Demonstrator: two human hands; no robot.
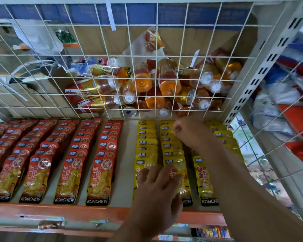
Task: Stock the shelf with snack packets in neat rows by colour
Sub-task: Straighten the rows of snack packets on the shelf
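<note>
Orange-red snack packets (101,173) lie in several overlapping rows on the left of the shelf (126,154). Yellow snack packets (146,145) fill three rows on the right. My left hand (157,194) rests with spread, straight fingers on the front packets of the two left yellow rows. My right hand (189,131) reaches to the back of the middle yellow row and pinches the edge of a yellow packet (173,132) between thumb and fingertips. My right forearm hides part of the right yellow row.
A white wire grid (112,67) stands behind the shelf, with a heap of orange bottles (164,84) and cardboard beyond it. A slotted white upright (262,67) bounds the right side. The orange shelf lip (59,211) runs along the front.
</note>
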